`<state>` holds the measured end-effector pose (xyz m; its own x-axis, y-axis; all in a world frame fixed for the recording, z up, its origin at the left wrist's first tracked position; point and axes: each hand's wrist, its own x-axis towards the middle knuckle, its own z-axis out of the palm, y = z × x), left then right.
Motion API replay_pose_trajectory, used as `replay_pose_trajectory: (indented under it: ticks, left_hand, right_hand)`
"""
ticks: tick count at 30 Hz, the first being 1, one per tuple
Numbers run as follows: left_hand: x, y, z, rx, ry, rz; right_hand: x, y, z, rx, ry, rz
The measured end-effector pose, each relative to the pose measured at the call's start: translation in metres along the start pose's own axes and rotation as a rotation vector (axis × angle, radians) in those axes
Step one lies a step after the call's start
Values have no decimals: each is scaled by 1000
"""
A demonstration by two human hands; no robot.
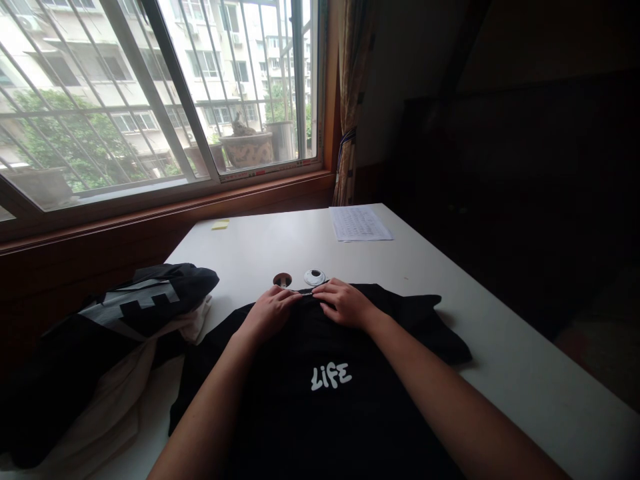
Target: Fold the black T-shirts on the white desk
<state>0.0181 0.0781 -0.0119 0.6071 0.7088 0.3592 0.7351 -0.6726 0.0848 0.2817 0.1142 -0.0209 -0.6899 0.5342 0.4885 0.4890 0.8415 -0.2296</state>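
A black T-shirt [330, 407] with white lettering lies spread on the white table, its collar toward the far side. At the left of the collar, my left hand [273, 310] has its fingers closed on the cloth edge. Close beside it, my right hand [343, 303] pinches the collar's right part, with its lower fingers bent over the fabric. A small whitish strip of the neckline shows between the two hands. Both forearms reach across the shirt.
A heap of black and beige clothes [125, 320] lies at the left. Beyond the collar are a round table hole [283, 280] and a white round cover [315, 277]. Printed papers [361, 223] and yellow sticky notes [220, 225] lie farther back, near the window and curtain [349, 100].
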Motion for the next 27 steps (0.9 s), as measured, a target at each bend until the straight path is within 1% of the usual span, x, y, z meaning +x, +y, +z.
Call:
replay_pose_trajectory:
  ticks: [8, 13, 16, 19, 22, 25, 27]
  left_hand:
    - [-1, -1, 3, 49, -20, 14]
    - [-3, -2, 4, 6, -2, -6]
    - [-4, -4, 5, -21, 10, -7]
    - [-6, -6, 5, -34, 17, -4]
    - [-7, -7, 5, -51, 17, -6]
    - [-8, -7, 5, -60, 15, -11]
    - [-8, -7, 5, -59, 11, -13]
  right_hand:
    - [-1, 2, 5, -75, -46, 33]
    - [-2, 3, 5, -38, -23, 25]
    - [-3, 8, 2, -9, -7, 40]
    - [-9, 21, -4, 2, 14, 91]
    - [-25, 43, -16, -4, 26, 162]
    - [-54, 70, -36, -48, 14, 252]
    - [-80, 85, -53, -77, 29, 352]
